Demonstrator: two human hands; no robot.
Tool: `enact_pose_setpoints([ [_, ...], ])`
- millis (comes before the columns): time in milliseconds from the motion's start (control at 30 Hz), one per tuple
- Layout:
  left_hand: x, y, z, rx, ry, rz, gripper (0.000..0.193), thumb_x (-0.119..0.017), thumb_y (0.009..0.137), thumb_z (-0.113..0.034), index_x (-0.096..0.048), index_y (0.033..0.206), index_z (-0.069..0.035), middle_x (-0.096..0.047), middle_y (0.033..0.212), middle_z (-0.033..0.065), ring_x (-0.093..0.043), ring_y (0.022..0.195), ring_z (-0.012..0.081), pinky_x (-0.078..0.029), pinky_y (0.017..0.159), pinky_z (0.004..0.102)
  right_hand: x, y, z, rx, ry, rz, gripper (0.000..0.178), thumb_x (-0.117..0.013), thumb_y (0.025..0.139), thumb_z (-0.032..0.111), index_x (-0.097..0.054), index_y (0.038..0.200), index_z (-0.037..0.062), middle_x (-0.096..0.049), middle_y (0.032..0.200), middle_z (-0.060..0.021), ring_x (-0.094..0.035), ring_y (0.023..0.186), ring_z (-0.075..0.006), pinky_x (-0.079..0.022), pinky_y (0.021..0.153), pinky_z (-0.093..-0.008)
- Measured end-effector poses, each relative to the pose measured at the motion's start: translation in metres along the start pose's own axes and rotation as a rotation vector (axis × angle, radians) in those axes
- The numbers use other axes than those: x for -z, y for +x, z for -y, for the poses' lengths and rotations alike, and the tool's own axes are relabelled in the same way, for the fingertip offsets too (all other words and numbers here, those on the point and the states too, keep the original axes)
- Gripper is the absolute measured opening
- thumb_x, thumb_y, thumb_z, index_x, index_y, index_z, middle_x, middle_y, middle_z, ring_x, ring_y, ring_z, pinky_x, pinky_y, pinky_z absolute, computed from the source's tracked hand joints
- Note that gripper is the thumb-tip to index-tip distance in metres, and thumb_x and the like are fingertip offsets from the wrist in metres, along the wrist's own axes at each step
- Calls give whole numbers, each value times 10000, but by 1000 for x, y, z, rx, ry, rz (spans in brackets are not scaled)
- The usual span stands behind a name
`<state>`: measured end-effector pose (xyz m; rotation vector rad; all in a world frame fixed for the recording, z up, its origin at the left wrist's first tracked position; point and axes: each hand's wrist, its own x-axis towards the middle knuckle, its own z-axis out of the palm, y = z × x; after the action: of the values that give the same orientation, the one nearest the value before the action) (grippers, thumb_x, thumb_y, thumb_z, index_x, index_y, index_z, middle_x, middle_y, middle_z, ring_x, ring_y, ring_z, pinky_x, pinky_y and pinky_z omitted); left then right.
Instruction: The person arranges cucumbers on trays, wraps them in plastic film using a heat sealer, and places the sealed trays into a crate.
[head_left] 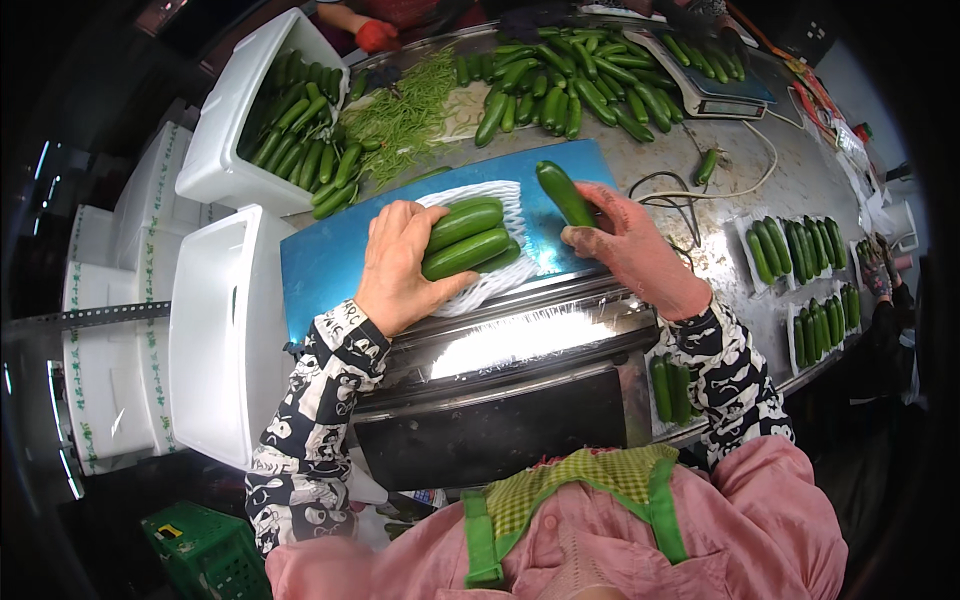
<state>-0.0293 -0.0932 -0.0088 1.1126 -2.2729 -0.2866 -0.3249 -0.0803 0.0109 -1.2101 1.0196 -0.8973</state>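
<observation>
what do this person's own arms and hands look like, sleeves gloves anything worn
Both forearms wear long black-and-white sleeves with a busy cartoon-like print, ending at the wrists. The left hand is bare, with no glove, ring or watch visible. The right hand is also ungloved, and its fingers look smudged with dirt. Above the sleeves is a pink top under a green checked apron with green straps.

Both forearms come up from the lower edge in patterned sleeves. The left hand (398,262) lies palm down, fingers bent and closed together, thumb stretched to the side. The right hand (632,245) is closed, fingertips pinched, its back facing up
</observation>
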Motion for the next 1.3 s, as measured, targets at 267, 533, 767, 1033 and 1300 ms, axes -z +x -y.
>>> enact_pose_setpoints([
  [267, 17, -31, 25, 801, -1359, -575, 481, -766, 877, -261, -556, 1224, -3, -584, 933, 27, -588, 840, 161, -505, 781, 325, -2, -6, 7, 346, -637, -20, 480, -635, 955, 58, -485, 1409, 13, -589, 1211, -137, -583, 1012, -267, -461, 966, -358],
  [533, 9, -74, -22, 388, -215, -421, 498, -800, 726, -86, -543, 1148, -25, -609, 939, 73, -621, 776, 211, -504, 678, 357, -23, 11, -11, 498, -705, -54, 414, -659, 911, 32, -536, 1305, 3, -559, 1137, -175, -597, 1024, -342, -487, 915, -369],
  [767, 4, -66, -47, 324, -334, -289, 480, -821, 691, -65, -552, 1087, -25, -650, 902, 91, -646, 781, 240, -532, 720, 354, -30, 15, -9, 261, -441, -153, 368, -724, 894, 79, -580, 1222, -7, -609, 1073, -89, -589, 929, -159, -484, 834, -281],
  [1033, 12, -37, 8, 865, -936, -400, 420, -782, 826, -146, -534, 1127, 9, -663, 1040, 102, -692, 899, 176, -510, 717, 286, -36, 31, 0, 61, -161, -119, 299, -735, 918, 191, -608, 1096, -14, -611, 891, -8, -530, 775, -78, -461, 696, -247],
  [1300, -6, -8, 31, 852, -692, -217, 497, -809, 744, -51, -530, 1141, 60, -679, 957, 106, -656, 822, 140, -547, 714, 308, -36, 67, -17, 156, -692, -179, 357, -667, 953, 283, -579, 1058, -47, -651, 815, -212, -656, 779, -367, -501, 701, -449],
])
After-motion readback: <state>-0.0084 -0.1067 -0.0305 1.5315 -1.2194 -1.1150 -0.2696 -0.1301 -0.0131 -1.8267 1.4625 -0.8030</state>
